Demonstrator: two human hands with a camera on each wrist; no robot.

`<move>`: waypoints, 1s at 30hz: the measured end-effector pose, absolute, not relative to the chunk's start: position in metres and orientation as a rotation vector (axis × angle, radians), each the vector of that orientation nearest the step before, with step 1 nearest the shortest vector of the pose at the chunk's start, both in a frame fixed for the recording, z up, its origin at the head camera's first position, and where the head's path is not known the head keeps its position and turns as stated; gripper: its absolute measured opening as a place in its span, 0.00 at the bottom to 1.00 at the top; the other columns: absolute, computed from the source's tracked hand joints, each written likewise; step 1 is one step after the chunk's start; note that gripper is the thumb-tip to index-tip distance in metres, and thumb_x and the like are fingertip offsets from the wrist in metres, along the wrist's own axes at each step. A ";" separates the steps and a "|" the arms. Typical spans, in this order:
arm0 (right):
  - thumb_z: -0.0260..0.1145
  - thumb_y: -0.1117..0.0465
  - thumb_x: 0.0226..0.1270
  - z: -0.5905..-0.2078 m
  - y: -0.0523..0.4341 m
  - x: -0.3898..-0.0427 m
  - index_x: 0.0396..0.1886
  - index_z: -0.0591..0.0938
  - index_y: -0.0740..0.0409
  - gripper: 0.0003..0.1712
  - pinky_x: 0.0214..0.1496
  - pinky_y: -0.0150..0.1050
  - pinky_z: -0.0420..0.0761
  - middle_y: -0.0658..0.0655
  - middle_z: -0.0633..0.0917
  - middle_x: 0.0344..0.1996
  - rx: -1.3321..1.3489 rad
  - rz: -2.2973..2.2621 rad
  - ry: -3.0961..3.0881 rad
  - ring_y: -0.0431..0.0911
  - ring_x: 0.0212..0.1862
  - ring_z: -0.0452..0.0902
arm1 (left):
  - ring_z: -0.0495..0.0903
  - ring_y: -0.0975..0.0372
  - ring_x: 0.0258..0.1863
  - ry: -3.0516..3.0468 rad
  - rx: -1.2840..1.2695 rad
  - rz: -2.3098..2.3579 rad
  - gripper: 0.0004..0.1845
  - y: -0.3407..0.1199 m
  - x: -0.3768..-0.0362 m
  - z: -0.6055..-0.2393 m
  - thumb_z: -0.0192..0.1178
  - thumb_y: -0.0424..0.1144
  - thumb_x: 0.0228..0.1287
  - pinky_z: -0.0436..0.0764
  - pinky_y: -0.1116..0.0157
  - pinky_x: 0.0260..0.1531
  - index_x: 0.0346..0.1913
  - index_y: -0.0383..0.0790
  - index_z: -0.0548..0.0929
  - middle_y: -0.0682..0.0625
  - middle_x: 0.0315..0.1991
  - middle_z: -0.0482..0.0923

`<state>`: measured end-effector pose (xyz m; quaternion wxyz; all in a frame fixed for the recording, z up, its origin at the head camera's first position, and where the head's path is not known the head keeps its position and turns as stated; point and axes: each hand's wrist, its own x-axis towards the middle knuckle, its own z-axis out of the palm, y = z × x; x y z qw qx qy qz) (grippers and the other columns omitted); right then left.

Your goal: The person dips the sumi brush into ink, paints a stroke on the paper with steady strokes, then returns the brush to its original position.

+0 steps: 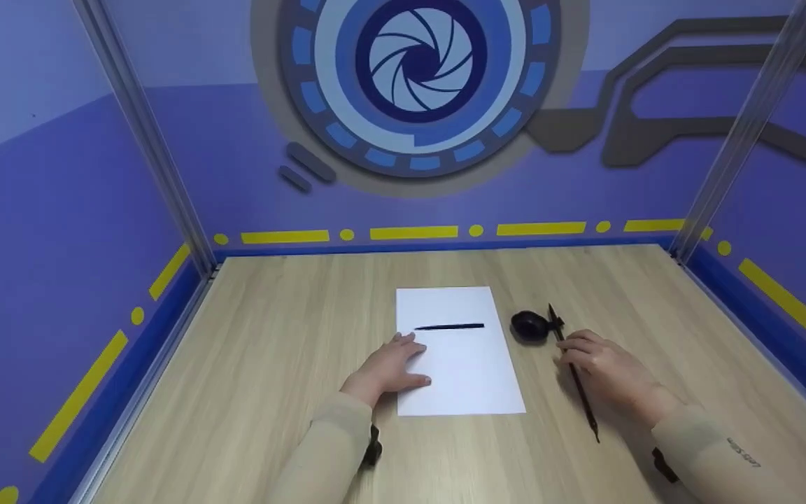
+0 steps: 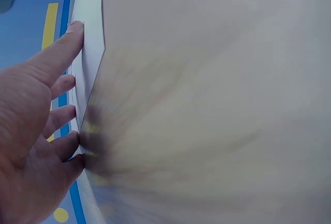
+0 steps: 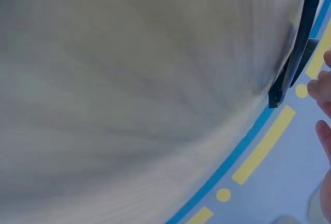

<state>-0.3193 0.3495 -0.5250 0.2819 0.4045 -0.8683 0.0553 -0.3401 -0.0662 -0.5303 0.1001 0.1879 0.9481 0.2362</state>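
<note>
White paper (image 1: 462,364), one sheet, lies on our tabletop (image 1: 270,350) with one black line. Our left hand (image 1: 389,367) rests flat on its edge, fingers straight. Our right hand (image 1: 606,371) holds one brush (image 1: 574,374) beside one ink dish (image 1: 530,326).

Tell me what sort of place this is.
Probably a staged recording booth, not a home or office: a bare wooden tabletop boxed in by purple graphic walls and clear panels, holding only a paper sheet, a small ink dish and a brush.
</note>
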 end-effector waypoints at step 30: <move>0.78 0.66 0.59 -0.493 0.288 -0.356 0.57 0.82 0.63 0.26 0.57 0.56 0.86 0.65 0.83 0.60 0.819 0.464 -2.293 0.61 0.61 0.79 | 0.62 0.49 0.80 2.805 0.502 0.887 0.34 -0.069 -0.346 -0.527 0.69 0.50 0.68 0.64 0.50 0.80 0.74 0.47 0.73 0.44 0.78 0.65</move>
